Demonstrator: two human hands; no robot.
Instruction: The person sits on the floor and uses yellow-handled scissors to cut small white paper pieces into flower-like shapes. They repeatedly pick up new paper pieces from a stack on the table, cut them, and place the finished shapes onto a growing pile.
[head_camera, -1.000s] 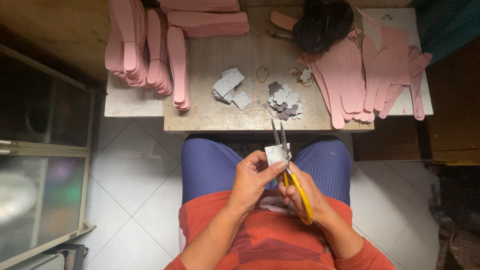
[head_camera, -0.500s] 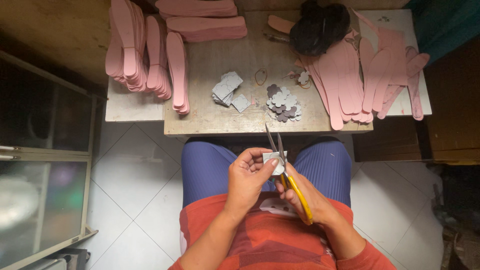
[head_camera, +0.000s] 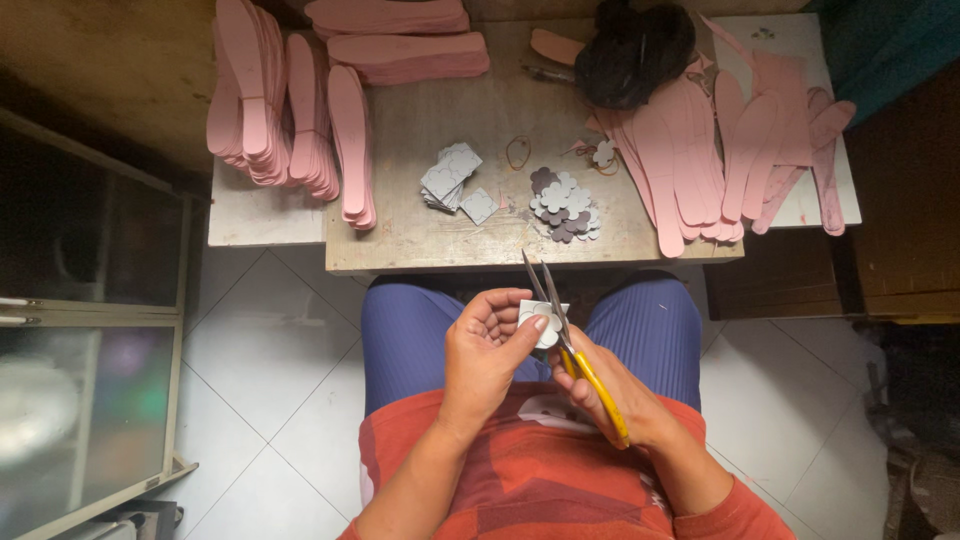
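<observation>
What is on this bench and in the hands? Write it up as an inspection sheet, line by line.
Surface: worn wooden table, scratched, flanked by pale side slabs.
Job's things: left hand pinches a small grey flower-marked piece; right hand holds yellow-handled scissors, blades open at the piece.
Clutter: pink insole stacks at left and top, more pink insoles fanned at right; grey squares; cut grey flowers; rubber band; black bundle.
Hands: both over the lap, bare.
Cables: nothing seen.
Surroundings: white tiled floor, glass-fronted cabinet at left, dark wooden furniture at right.
</observation>
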